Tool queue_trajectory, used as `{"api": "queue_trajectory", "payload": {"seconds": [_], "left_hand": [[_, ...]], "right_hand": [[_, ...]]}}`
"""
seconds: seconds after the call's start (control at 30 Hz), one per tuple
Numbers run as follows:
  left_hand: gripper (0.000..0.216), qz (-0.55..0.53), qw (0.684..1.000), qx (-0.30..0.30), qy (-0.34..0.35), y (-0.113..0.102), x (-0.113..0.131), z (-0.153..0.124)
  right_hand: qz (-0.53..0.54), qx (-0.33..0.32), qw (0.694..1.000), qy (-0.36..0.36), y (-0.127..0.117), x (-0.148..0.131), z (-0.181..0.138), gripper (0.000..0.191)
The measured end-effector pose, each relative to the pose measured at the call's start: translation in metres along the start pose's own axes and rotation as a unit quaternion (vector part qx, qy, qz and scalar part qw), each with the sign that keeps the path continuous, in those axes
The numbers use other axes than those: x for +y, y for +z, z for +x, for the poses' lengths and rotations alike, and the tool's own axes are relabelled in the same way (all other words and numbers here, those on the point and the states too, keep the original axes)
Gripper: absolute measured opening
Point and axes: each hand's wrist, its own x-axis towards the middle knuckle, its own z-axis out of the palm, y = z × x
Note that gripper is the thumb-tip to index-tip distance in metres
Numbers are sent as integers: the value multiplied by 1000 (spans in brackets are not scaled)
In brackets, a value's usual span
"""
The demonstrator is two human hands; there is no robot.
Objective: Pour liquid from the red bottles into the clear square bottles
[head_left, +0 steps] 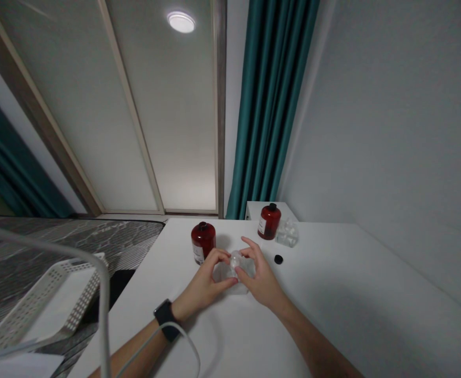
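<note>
Head view: one clear, see-through object with a rounded, knob-like top (235,258) sits between both hands, above the white tabletop (317,325). Under the round part is a paler, boxy lower section, also colourless; can't tell if it's one piece or two. Fine detail too small to read.

Right hand (262,283): thumb and index narrowed on the right side of the round top, one finger raised off it. Left hand (204,283): fingers and thumb curved in a C around the left side, thumb low by the boxy section, fingertips up near the round top. Black smartwatch (167,317) on that wrist.

Counts: two dark red, round-shouldered bottles with white labels. One (204,241) just beyond the left hand, the other (270,223) beyond the right hand, black cap on top. One clear, faceted glass-like object (287,233) beside that second bottle, beyond and right of the right hand. One small black disc (278,259), near the right hand, to its right. One white perforated plastic basket (47,299), well left of the left hand.
</note>
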Motion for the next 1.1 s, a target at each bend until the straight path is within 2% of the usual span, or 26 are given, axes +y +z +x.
{"api": "queue_trajectory", "payload": {"seconds": [0.17, 0.37, 0.57, 0.7, 0.87, 1.1], "left_hand": [[27, -10, 1000, 0, 2, 1, -1, 0], [28, -8, 1000, 8, -5, 2, 0, 1], [28, -5, 1000, 8, -4, 1, 2, 1], [26, -1, 1000, 6, 0, 2, 2, 1], [24, 13, 1000, 5, 1, 2, 2, 1], [29, 7, 1000, 0, 1, 1, 1, 1]], "right_hand": [[21, -12, 1000, 19, 1, -1, 0, 70], [-18, 41, 999, 0, 5, 5, 0, 65], [13, -10, 999, -30, 2, 5, -3, 62], [-14, 13, 999, -26, 3, 4, -2, 61], [14, -7, 1000, 5, 5, 4, -1, 67], [33, 21, 999, -4, 3, 1, -1, 56]]}}
